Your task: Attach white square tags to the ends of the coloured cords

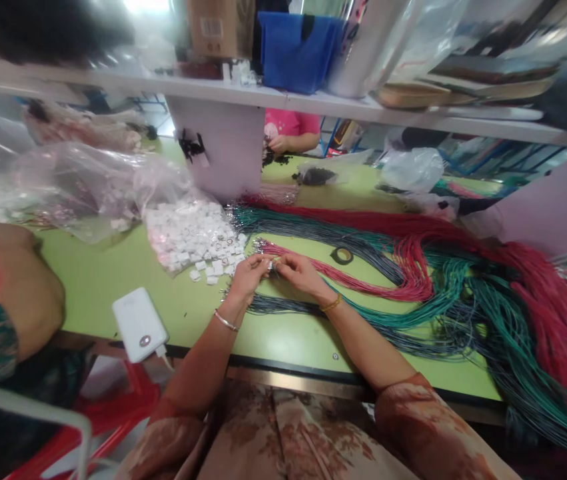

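My left hand (249, 275) and my right hand (302, 272) meet above the green table (283, 341), fingertips nearly touching. Each is pinched closed; between them is a small whitish piece, its details too small to make out. Left of my hands lies a pile of white square connectors (188, 233), partly in a clear plastic bag. Bundles of red wires (363, 285), green wires (413, 319) and dark grey wires (283, 305) run from near my hands to the right. A roll of dark tape (342, 255) lies among the wires.
A white power bank (140, 325) with a cable sits at the front edge, left. Another person's arm (23, 287) rests at the far left. Across the table a person in pink (293, 130) handles dark parts. A shelf (288, 100) above holds a blue bin (300, 52).
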A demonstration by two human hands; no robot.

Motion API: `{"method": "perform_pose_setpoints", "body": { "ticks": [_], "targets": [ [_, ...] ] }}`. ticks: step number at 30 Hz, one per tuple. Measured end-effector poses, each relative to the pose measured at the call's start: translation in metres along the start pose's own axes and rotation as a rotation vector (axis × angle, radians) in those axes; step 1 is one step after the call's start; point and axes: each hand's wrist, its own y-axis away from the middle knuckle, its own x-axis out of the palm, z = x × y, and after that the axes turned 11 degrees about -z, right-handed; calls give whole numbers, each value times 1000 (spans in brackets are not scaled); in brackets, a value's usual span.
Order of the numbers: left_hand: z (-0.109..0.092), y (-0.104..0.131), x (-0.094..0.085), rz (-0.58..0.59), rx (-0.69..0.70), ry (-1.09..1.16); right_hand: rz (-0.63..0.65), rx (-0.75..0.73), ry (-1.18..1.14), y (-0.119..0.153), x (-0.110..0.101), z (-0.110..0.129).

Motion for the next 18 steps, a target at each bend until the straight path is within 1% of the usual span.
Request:
{"method": "perform_pose_setpoints", "body": {
  "ticks": [4,8,10,11,12,13,14,15,16,17,18],
  "targets": [
    [3,0,1,5,14,-27,7,-15,38,2,1,-2],
    [6,1,4,3,92,-108,20,1,38,2,-1,-2],
    [4,9,7,-23,223,-169,62,43,-4,-1,-10,1],
    [2,16,10,-17,326,-205,74,76,-33,-3,-16,4],
    [1,26,13,21,444,-242,71,108,-54,-5,-22,7],
    [0,37,17,122,559,-280,60,133,-59,-6,-27,10],
    [0,48,22,340,640,-317,54,142,-46,-7,-30,13],
    [0,60,27,622,678,-347,71,126,-19,-7,-31,15],
    [1,71,32,920,674,-388,114,89,16,-6,-30,16],
    [1,78,36,1144,654,-416,175,45,56,-3,-26,16],
    [1,83,38,1286,618,-435,240,2,104,1,-21,16]
  ]
}}
